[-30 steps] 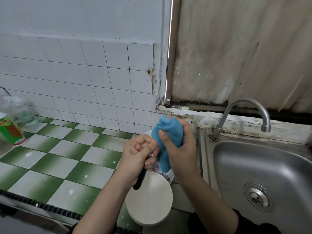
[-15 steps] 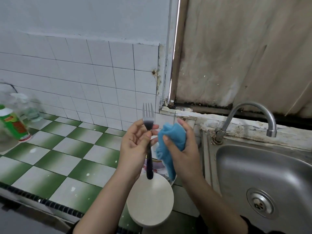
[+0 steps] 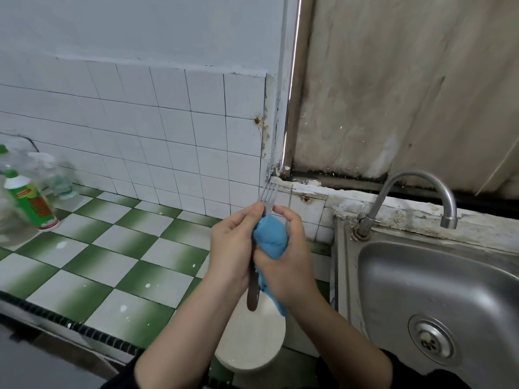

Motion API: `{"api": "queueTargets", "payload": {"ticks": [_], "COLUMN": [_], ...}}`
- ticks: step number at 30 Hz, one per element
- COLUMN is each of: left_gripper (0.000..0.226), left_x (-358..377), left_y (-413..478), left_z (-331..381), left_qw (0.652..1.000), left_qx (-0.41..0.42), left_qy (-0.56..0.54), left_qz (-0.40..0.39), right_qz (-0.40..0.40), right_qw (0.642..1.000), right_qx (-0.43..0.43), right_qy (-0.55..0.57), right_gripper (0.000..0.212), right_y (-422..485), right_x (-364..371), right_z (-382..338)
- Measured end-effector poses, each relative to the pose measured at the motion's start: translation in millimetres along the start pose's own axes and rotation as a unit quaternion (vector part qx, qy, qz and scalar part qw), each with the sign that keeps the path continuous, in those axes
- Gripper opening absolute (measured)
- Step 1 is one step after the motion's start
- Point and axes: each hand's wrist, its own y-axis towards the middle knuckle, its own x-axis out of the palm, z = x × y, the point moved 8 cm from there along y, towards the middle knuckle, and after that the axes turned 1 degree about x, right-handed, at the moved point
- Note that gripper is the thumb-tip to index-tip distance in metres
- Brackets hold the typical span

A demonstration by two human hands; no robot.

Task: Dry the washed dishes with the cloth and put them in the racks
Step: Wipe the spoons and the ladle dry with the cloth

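**Fork upright over the dish, cloth round its middle**

We stand at the green-and-white chequered tile counter, with the stainless steel sink to our right and a round white dish directly below our hands. Our left hand curls round the metal fork with the dark handle, fingertips pinching at its neck. Our right hand wraps the bunched blue cloth about the fork's middle.

The fork is held in the air above the dish. Its long axis is close to upright, tines up toward the tiled wall and handle down toward the dish.

We judge a slip the main risk. If the shaft slides through the cloth while we rub, the fork would drop handle-first and could chip the dish. The tines and handle end lie outside the cloth, so they may stay damp. No rack is in view.
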Motion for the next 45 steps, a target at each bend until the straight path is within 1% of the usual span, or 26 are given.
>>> {"api": "queueTargets", "payload": {"ticks": [3,6,8,11,13,15,17,19,22,24,25,26,28,30,31,33,34,37,41,45], "left_gripper": [0.015,0.017,0.014,0.012,0.012,0.014,0.014,0.014,0.012,0.007,0.01,0.012,0.006,0.007,0.011,0.024,0.027,0.023,0.019,0.018], "left_x": [-6,-7,-6,-6,-10,-17,-23,-26,-20,-11,-5,3,21,39,47,63,70,89,121,152], "left_y": [9,17,23,34,41,48,55,58,53,47,43,40,32,24,20,16,16,13,6,-3], "left_z": [7,14,17,18,22,34,50,60,57,41,31,19,0,-12,-15,-16,-16,-16,-33,-40], "left_qw": [1.0,0.999,0.999,0.995,0.99,0.985,0.977,0.976,0.978,0.981,0.983,0.985,0.989,0.992,0.993,0.994,0.993,0.988,0.985,0.982], "left_qx": [-0.011,0.008,0.021,0.019,0.028,0.062,0.099,0.124,0.145,0.136,0.127,0.117,0.101,0.085,0.076,0.062,0.057,0.05,0.028,0.03], "left_qy": [0.021,0.02,-0.009,-0.081,-0.115,-0.133,-0.156,-0.148,-0.109,-0.089,-0.081,-0.074,-0.054,-0.029,-0.026,-0.045,-0.066,-0.112,-0.143,-0.161], "left_qz": [0.02,0.027,0.038,0.056,0.071,0.092,0.104,0.105,0.105,0.109,0.11,0.107,0.095,0.088,0.086,0.08,0.08,0.098,0.097,0.09], "right_qz": [-0.021,-0.032,-0.052,-0.076,-0.078,-0.08,-0.054,-0.002,0.065,0.082,0.084,0.08,0.051,0.005,-0.008,-0.009,-0.01,-0.03,-0.028,-0.021], "right_qw": [1.0,0.999,0.998,0.996,0.995,0.994,0.996,0.997,0.995,0.995,0.995,0.996,0.998,0.999,0.999,0.999,0.999,0.998,0.999,0.997], "right_qx": [0.015,0.017,0.016,0.011,0.029,0.05,0.07,0.079,0.05,0.014,-0.007,-0.025,-0.036,-0.026,-0.021,-0.019,-0.015,0.012,0.041,0.067], "right_qy": [-0.001,-0.002,-0.008,-0.042,-0.046,-0.054,-0.034,0.009,0.053,0.052,0.047,0.04,0.016,-0.019,-0.027,-0.041,-0.047,-0.05,-0.008,-0.013], "right_gripper": [0.072,0.076,0.078,0.078,0.08,0.081,0.071,0.061,0.054,0.051,0.05,0.05,0.051,0.057,0.059,0.063,0.067,0.076,0.077,0.077], "right_y": [-4,-5,-9,-19,-25,-31,-36,-35,-21,-6,1,8,20,25,24,18,14,-1,-15,-29], "right_x": [3,-1,-3,-7,-14,-19,-28,-41,-59,-65,-67,-69,-67,-62,-62,-71,-78,-102,-150,-196], "right_z": [0,0,1,5,14,24,33,38,27,8,-3,-12,-26,-31,-31,-28,-24,-13,-13,-13]}}
